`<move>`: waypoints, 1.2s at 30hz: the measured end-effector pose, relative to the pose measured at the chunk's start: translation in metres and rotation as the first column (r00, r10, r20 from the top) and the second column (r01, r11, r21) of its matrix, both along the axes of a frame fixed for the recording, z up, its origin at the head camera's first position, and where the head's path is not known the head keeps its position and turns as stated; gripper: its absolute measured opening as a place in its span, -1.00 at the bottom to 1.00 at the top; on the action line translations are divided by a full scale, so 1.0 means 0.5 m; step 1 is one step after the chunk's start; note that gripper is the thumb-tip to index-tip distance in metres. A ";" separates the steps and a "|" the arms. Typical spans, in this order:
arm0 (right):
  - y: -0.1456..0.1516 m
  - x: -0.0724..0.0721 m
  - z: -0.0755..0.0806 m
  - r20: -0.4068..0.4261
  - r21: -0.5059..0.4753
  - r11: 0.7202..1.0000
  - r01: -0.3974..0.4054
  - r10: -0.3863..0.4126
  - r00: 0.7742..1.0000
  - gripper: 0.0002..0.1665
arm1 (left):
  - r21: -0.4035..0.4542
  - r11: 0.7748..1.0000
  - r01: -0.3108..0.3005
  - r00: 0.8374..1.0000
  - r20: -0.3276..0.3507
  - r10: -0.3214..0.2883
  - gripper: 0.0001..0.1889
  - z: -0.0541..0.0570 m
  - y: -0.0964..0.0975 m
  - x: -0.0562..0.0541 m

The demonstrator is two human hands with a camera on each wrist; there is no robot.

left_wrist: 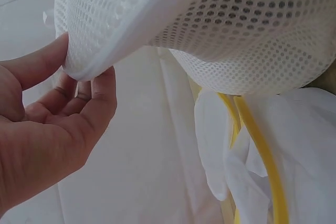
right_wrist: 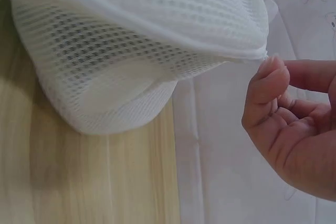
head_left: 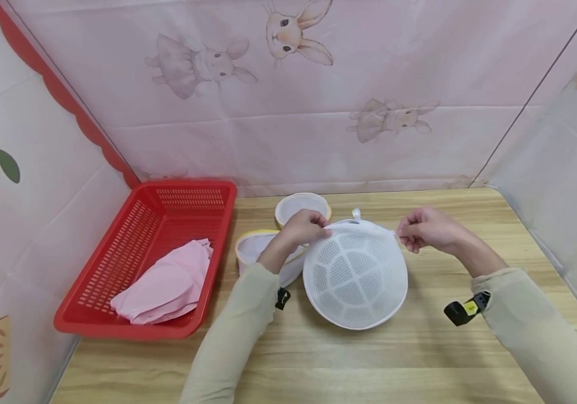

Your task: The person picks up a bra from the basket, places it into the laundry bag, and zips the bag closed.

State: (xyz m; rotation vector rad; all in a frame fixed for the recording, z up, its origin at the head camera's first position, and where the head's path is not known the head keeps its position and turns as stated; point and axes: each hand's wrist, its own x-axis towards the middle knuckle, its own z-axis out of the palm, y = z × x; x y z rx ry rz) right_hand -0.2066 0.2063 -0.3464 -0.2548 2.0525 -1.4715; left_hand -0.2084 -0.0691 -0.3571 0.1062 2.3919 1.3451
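Observation:
A round white mesh laundry bag [head_left: 356, 275] is held up over the wooden table, its panelled face towards me. With thumb and fingers my left hand [head_left: 304, 227] pinches the bag's upper left rim; in the left wrist view the thumb lies on the mesh and the fingers are behind the white edging [left_wrist: 131, 30]. At the bag's upper right, my right hand [head_left: 427, 229] pinches a small tip at the end of the edging [right_wrist: 231, 53]; whether that is a zip pull is too small to tell. A white loop [head_left: 356, 213] sticks up from the top.
Left of the bag lie a yellow-trimmed white mesh bag [head_left: 253, 245], partly behind my left arm, and a smaller round one [head_left: 302, 205] farther back. A red plastic basket [head_left: 217, 247] holding folded pink cloth [head_left: 172, 283] stands at the left. Walls border the wooden table [head_left: 349, 365].

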 end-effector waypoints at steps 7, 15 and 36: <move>0.014 0.004 -0.016 0.017 -0.023 1.000 -0.001 0.001 1.000 -0.85 | 0.010 1.000 0.026 0.999 0.035 -0.026 -0.89 -0.006 -0.013 0.000; 0.011 0.004 -0.001 -0.086 -0.021 0.998 -0.053 0.051 0.995 -0.82 | 0.069 0.992 0.102 0.995 0.015 -0.103 -0.85 0.001 -0.017 0.002; -0.028 0.004 0.046 -0.174 0.053 0.998 0.020 -0.010 0.985 -0.82 | -0.236 0.953 0.188 0.930 -0.269 -0.250 -0.86 0.042 0.047 0.020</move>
